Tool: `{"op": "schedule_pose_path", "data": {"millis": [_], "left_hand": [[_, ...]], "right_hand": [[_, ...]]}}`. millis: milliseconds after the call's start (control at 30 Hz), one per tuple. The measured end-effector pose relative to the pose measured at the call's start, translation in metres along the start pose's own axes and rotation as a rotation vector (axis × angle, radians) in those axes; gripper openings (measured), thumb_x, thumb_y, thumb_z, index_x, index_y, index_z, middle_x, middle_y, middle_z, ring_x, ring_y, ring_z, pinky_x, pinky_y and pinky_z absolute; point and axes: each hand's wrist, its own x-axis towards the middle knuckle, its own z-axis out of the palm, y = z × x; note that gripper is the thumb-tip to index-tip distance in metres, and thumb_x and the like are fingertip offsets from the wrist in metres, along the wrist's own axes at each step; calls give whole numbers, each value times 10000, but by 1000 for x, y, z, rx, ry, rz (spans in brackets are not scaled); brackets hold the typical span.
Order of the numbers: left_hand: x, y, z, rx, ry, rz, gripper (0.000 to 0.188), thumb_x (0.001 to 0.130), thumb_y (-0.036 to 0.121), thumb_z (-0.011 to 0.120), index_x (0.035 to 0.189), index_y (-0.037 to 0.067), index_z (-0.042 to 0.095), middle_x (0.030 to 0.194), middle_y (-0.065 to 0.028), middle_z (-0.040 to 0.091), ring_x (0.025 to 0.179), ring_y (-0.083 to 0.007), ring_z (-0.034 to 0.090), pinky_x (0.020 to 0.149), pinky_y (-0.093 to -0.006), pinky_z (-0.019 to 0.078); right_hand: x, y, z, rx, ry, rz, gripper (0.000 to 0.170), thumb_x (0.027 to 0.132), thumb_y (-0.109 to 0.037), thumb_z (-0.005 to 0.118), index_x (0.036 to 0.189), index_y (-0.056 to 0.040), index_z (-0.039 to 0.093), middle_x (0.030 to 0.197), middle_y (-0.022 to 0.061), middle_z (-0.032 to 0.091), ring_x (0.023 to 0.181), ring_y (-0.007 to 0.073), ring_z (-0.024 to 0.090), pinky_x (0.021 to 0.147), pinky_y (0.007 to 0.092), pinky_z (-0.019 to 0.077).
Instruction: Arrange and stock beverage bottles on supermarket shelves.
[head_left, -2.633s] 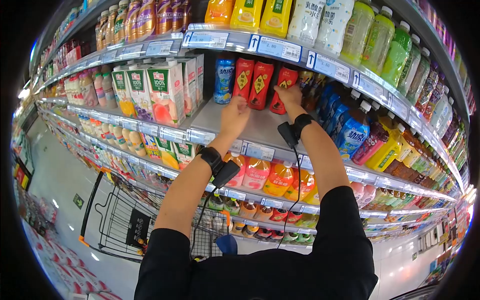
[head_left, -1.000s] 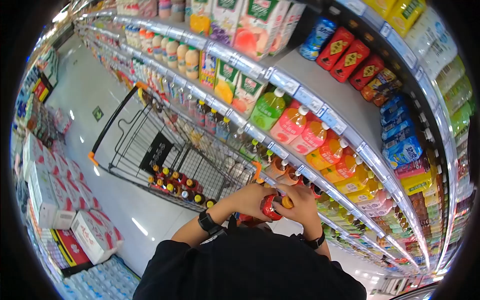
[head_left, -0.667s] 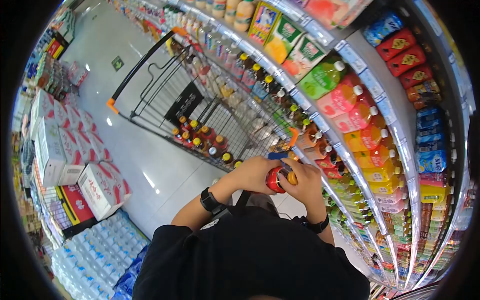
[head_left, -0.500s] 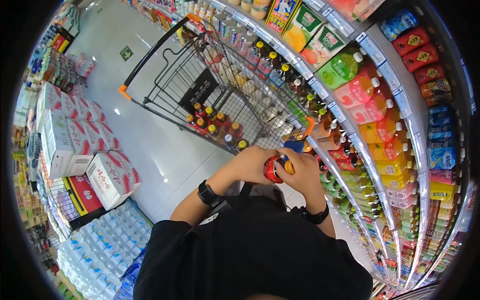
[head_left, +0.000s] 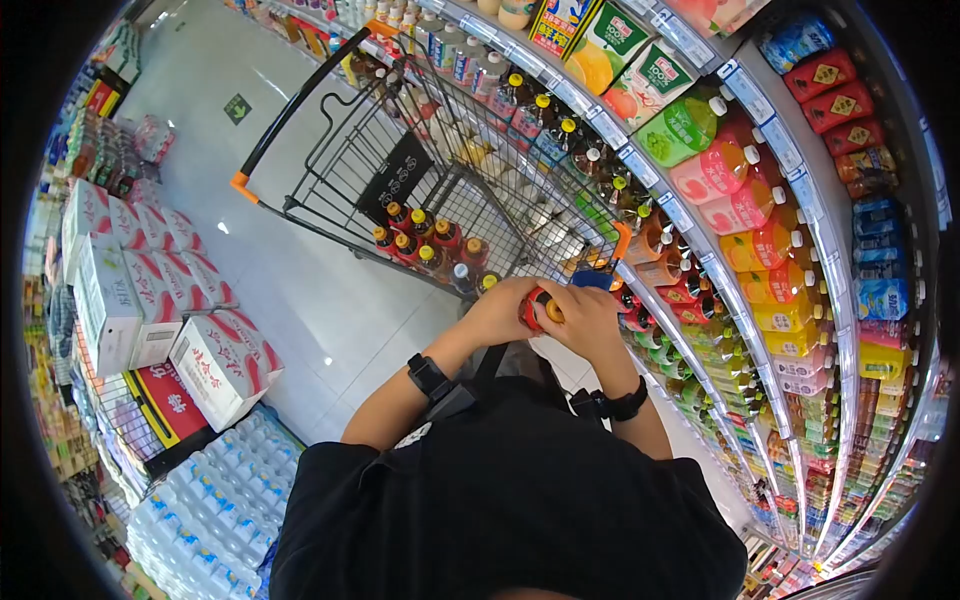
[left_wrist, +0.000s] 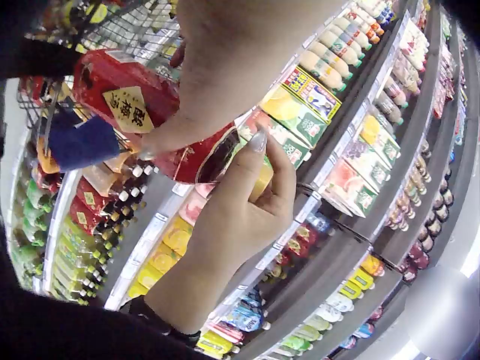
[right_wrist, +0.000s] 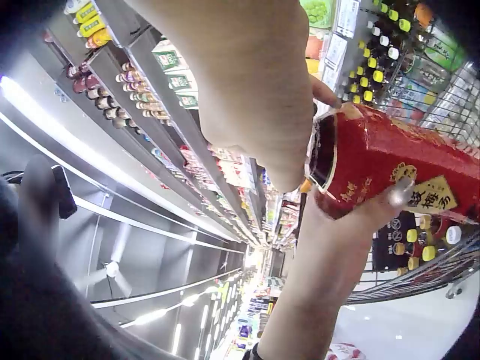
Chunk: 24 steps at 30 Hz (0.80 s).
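Note:
In front of the torso, both hands are on one red drink bottle (head_left: 539, 309) with an orange cap (head_left: 553, 311) and a yellow diamond label. The left hand (head_left: 500, 314) grips its body, and in the right wrist view the thumb of the left hand (right_wrist: 349, 225) lies along the red side (right_wrist: 375, 146). At the neck end, the right hand (head_left: 588, 322) holds the cap between thumb and fingers. From the left wrist, the bottle (left_wrist: 112, 86) appears tilted, with the right hand (left_wrist: 240, 202) at its dark neck; fingers mostly hide the cap.
A wire shopping cart (head_left: 395, 180) stands ahead, with several red and dark bottles (head_left: 430, 245) inside. Drink shelves (head_left: 785, 170) curve along the right. At left are stacked white cartons (head_left: 225, 365) and packs of water bottles (head_left: 205, 500). Tiled floor (head_left: 300, 290) lies between.
Both hands have come down from the shelf, where the right hand held a red bottle, to the torso. The left hand has joined on the bottle; the view has swung toward the cart.

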Motion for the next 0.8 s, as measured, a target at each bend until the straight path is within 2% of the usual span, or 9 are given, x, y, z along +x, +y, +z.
{"op": "schedule_pose_path", "data": {"millis": [133, 200, 300, 367, 533, 567, 633, 667, 800], "left_hand": [[10, -22, 2, 8, 96, -31, 657, 575, 145, 802, 1144, -2, 509, 1064, -176, 584, 989, -356, 559, 862, -400, 448], [18, -32, -3, 23, 105, -33, 700, 598, 153, 798, 1201, 7, 474, 1126, -183, 544, 1054, -365, 528, 902, -410, 434], [30, -45, -4, 71, 174, -75, 696, 612, 151, 788, 1211, 4, 467, 1134, -192, 528, 1059, -364, 527, 901, -406, 435], [36, -55, -4, 114, 136, -188, 716, 641, 161, 767, 1253, 5, 430, 1145, -211, 511, 1060, -371, 523, 904, -407, 435], [40, -111, 17, 112, 143, -351, 825, 660, 186, 756, 1352, 11, 341, 1198, -231, 486, 1072, -375, 524, 896, -409, 448], [40, -117, 20, 70, 138, -331, 842, 659, 188, 755, 1365, 16, 328, 1205, -233, 485, 1072, -371, 528, 896, -407, 451], [40, -131, 23, -2, 124, -288, 878, 659, 193, 754, 1391, 26, 300, 1218, -236, 482, 1072, -363, 534, 897, -402, 456], [40, -137, 23, -9, 102, -322, 878, 657, 190, 752, 1392, 30, 301, 1211, -231, 489, 1066, -358, 538, 897, -398, 457], [38, -174, 30, 3, 39, -424, 831, 646, 173, 745, 1365, 33, 352, 1163, -210, 527, 1041, -344, 552, 885, -378, 469]], "right_hand": [[16, 18, 19, -36, 16, -34, 376, 755, -293, 692, 1072, -108, 612, 638, 33, 593, 524, 193, 582, 507, 310, 454], [27, 28, 29, -16, 33, 0, 403, 739, -280, 705, 1102, -124, 624, 636, 42, 590, 533, 207, 578, 517, 313, 461], [36, 42, 45, -35, -6, 80, 413, 728, -278, 710, 1104, -129, 630, 678, 64, 623, 561, 235, 598, 542, 334, 480], [40, 54, 65, -36, -35, 124, 404, 733, -293, 701, 1091, -119, 630, 697, 74, 639, 580, 246, 614, 551, 345, 488], [46, 78, 119, -8, -278, 248, 337, 764, -321, 647, 994, -80, 593, 732, 85, 643, 618, 273, 630, 551, 370, 497], [47, 84, 131, -11, -344, 265, 322, 764, -319, 642, 965, -72, 590, 742, 89, 646, 628, 278, 633, 552, 375, 498], [46, 96, 158, -16, -462, 273, 353, 755, -302, 648, 1014, -66, 597, 749, 106, 653, 648, 282, 645, 549, 372, 504], [45, 99, 171, -14, -520, 279, 372, 750, -293, 651, 1038, -63, 601, 753, 114, 656, 658, 284, 652, 548, 370, 507], [36, 110, 211, 13, -593, 299, 286, 729, -228, 640, 942, -45, 585, 733, 101, 654, 677, 273, 660, 552, 373, 507]]}}
